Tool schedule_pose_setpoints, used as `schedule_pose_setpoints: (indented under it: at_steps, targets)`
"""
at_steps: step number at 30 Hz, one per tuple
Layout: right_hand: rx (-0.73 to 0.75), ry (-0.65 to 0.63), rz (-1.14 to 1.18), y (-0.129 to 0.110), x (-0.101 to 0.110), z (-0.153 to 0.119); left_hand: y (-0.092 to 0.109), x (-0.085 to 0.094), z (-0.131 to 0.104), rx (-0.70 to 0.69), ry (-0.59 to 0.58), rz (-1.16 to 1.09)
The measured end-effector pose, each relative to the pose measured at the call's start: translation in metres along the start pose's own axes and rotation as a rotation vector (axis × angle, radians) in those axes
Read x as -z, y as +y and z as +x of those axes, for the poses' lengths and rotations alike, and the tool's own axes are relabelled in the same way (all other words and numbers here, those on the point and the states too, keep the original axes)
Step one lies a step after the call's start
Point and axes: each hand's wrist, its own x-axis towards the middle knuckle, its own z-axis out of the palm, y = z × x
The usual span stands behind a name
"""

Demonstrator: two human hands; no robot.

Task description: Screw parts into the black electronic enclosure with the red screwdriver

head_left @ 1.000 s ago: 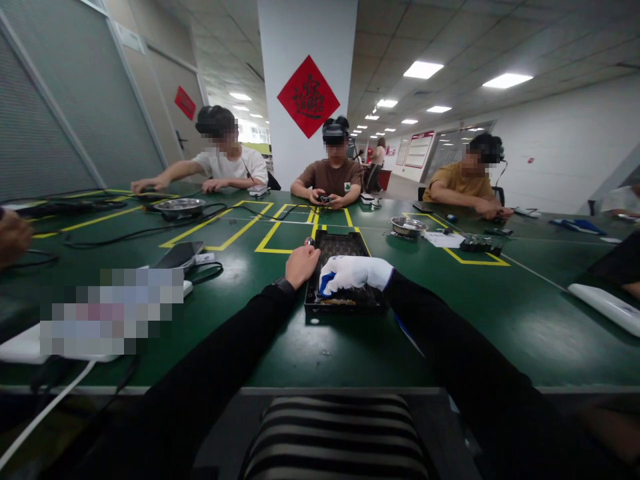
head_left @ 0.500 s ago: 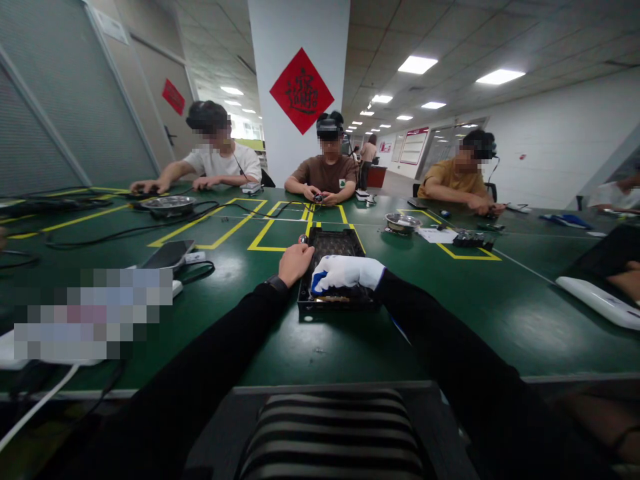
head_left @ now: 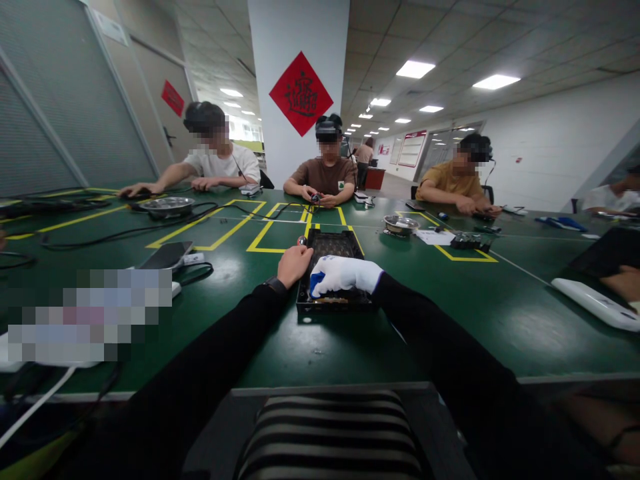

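Observation:
A black open tray-like case (head_left: 333, 308) lies on the green table in front of me, with gold-coloured parts near its front edge. My left hand (head_left: 295, 265), bare with a dark wristband, rests at the case's left edge; its fingers are curled, and what they hold, if anything, is hidden. Just beyond it is a small shiny round item (head_left: 301, 241). My right hand (head_left: 345, 275), in a white glove with blue fingertips, reaches over the case near its front left corner. Its fingers are bent downward, their tips hidden behind the glove and inside the case.
The green table (head_left: 240, 333) has yellow tape outlines. Left are a phone (head_left: 167, 255), cables and a white power strip (head_left: 175, 289). Metal bowls (head_left: 167, 206) (head_left: 401, 223), paper (head_left: 434, 237) and black parts (head_left: 471, 241) lie farther off. Several people sit around the table.
The view has shifted very slightly. Both my hands stay at the case in nearly the same pose. The person at the far left has moved a hand a little to the left.

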Motion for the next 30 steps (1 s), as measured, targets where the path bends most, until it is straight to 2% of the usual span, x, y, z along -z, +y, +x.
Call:
schedule_pose_setpoints:
  at_steps: [8, 14, 17, 20, 24, 27, 30]
  targets:
    - [0.028, 0.087, 0.001, 0.002, 0.002, 0.0, -0.003, -0.002, 0.001, -0.007, -0.008, 0.022]
    - [0.046, 0.074, 0.084, 0.01, 0.005, -0.001, -0.005, -0.003, 0.003, -0.004, -0.025, 0.049]
    - [0.106, 0.239, 0.077, 0.013, 0.013, 0.001, -0.011, 0.001, 0.005, 0.124, -0.004, 0.1]
    - [0.065, 0.46, 0.024, 0.019, 0.03, 0.004, -0.017, 0.006, 0.006, 0.258, -0.081, 0.17]
    - [-0.058, 0.664, -0.049, 0.034, 0.047, 0.0, -0.015, 0.011, 0.002, 0.267, -0.194, 0.321]
    - [-0.093, 0.828, -0.02, 0.049, 0.038, -0.013, -0.009, 0.012, -0.001, 0.202, -0.267, 0.428]
    - [-0.14, 0.931, 0.136, 0.065, 0.015, -0.025, -0.006, 0.016, -0.001, 0.171, -0.276, 0.453]
